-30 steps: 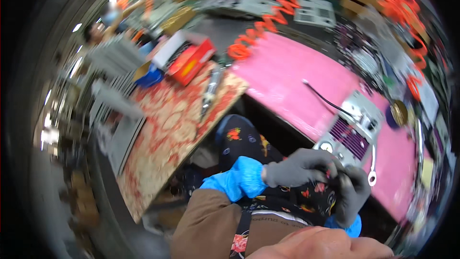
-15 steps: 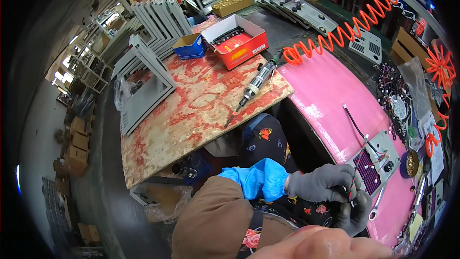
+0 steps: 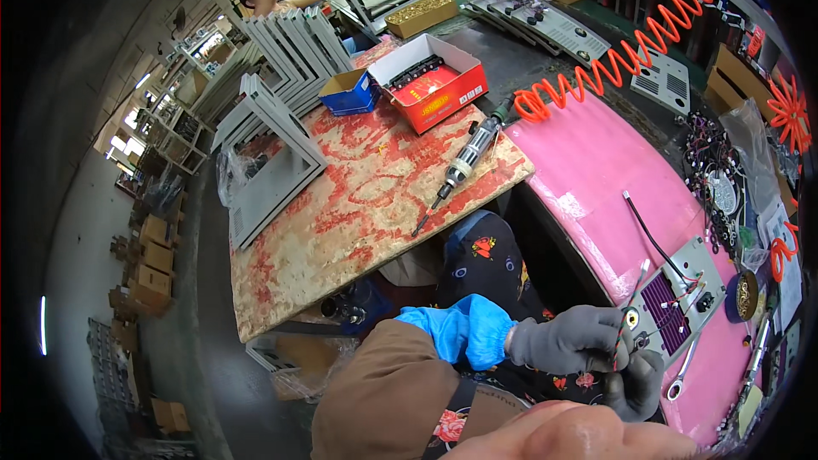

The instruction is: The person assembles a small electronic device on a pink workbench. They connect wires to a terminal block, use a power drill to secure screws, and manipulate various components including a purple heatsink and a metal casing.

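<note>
My left hand (image 3: 573, 339), in a grey glove with a blue sleeve cuff, pinches a thin twisted wire (image 3: 619, 342) of red and dark strands. Just below, the gloved fingers of my right hand (image 3: 637, 385) close on the lower end of that wire; their exact grip is partly hidden. Beside both hands lies a grey metal panel (image 3: 705, 266) with purple slots, several thin leads and a black socket. A black cable (image 3: 648, 234) stretches from it across the pink mat (image 3: 596, 179). Near my right hand rests a ratchet wrench (image 3: 680, 375).
An electric screwdriver (image 3: 464, 162) lies on the worn red-patterned board (image 3: 366, 204), near a red box (image 3: 439, 102), a blue box (image 3: 349, 95) and grey metal frames (image 3: 281, 153). Tangled wires (image 3: 705, 158) and a round tub (image 3: 743, 296) sit at right. An orange coiled hose (image 3: 630, 68) hangs above.
My view has shifted slightly, so the bench appears lower and further right. Both hands stay close together on the wire. The person at the far bench has moved an arm.
</note>
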The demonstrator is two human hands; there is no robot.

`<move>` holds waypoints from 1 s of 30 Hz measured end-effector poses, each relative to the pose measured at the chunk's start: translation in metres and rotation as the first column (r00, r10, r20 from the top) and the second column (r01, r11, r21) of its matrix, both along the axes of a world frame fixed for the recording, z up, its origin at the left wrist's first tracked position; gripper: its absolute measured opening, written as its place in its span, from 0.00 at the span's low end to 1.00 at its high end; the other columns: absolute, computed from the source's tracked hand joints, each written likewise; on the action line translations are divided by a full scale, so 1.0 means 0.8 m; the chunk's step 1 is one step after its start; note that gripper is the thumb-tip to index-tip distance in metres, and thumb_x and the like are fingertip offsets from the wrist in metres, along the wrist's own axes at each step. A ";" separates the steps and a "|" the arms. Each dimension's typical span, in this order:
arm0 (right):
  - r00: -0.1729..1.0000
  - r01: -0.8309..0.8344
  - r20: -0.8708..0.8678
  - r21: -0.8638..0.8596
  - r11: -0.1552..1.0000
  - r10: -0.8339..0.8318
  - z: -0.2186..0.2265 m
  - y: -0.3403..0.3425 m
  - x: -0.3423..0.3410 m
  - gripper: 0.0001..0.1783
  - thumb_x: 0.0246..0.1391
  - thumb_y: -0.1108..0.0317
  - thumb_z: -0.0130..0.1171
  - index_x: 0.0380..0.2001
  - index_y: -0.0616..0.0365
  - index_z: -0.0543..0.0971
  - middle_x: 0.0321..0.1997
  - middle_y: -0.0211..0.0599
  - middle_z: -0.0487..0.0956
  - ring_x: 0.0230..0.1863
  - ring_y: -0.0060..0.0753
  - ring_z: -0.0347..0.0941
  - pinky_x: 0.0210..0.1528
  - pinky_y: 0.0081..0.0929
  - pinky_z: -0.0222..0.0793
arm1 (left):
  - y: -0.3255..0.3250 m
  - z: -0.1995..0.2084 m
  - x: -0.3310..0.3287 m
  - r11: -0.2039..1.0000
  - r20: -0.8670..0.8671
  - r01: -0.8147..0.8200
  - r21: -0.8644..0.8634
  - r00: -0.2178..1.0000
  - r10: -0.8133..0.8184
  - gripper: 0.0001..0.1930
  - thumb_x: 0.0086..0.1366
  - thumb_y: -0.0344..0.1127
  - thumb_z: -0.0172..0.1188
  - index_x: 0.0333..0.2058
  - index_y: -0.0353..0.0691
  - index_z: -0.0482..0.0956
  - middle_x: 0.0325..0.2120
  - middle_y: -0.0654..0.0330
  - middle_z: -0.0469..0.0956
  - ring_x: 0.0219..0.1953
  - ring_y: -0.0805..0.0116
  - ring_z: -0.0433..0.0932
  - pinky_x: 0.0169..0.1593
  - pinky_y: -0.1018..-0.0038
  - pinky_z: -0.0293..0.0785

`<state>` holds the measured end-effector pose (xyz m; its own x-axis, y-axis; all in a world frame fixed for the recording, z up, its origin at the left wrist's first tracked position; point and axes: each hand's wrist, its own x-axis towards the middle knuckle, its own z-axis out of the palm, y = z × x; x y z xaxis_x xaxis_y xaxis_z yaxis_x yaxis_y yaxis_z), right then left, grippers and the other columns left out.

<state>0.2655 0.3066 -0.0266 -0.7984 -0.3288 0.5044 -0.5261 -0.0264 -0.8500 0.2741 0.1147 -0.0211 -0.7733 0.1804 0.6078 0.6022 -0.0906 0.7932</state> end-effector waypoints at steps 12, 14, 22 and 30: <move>0.649 0.627 0.031 0.544 0.558 -0.760 -0.026 0.136 -0.165 0.26 0.59 0.56 0.59 0.58 0.55 0.73 0.47 0.44 0.81 0.44 0.38 0.79 0.47 0.33 0.73 | -0.029 0.020 -0.170 0.998 0.525 -0.056 0.022 0.850 0.036 0.15 0.62 0.24 0.61 0.48 0.31 0.77 0.38 0.58 0.82 0.39 0.73 0.80 0.42 0.76 0.77; 0.664 0.548 0.116 0.596 0.586 -0.738 -0.036 0.139 -0.175 0.29 0.58 0.52 0.58 0.59 0.53 0.72 0.37 0.41 0.83 0.40 0.37 0.80 0.44 0.32 0.72 | -0.003 0.029 -0.207 0.991 0.567 0.011 -0.131 0.821 0.066 0.14 0.62 0.26 0.62 0.47 0.31 0.79 0.36 0.58 0.83 0.37 0.73 0.80 0.40 0.77 0.77; 0.750 0.392 0.224 0.608 0.691 -0.623 -0.034 0.124 -0.206 0.26 0.53 0.55 0.57 0.52 0.59 0.77 0.33 0.43 0.82 0.34 0.38 0.79 0.40 0.33 0.71 | 0.046 -0.007 -0.291 0.784 0.440 0.167 -0.598 0.886 0.148 0.12 0.57 0.28 0.66 0.41 0.32 0.83 0.33 0.55 0.84 0.33 0.69 0.84 0.39 0.74 0.80; 0.772 0.322 0.354 0.499 0.805 -0.528 -0.039 0.117 -0.222 0.17 0.53 0.61 0.54 0.40 0.64 0.77 0.33 0.45 0.80 0.34 0.31 0.77 0.40 0.31 0.71 | 0.052 0.016 -0.291 0.488 0.274 0.094 -0.868 0.909 0.314 0.11 0.57 0.33 0.66 0.37 0.34 0.85 0.29 0.53 0.85 0.27 0.69 0.83 0.36 0.74 0.79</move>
<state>0.0881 0.4003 -0.0580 -0.9987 0.0201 -0.0474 0.0512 0.4876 -0.8716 0.0414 0.1566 -0.0083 -0.9330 0.3402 -0.1175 0.2164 0.7911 0.5721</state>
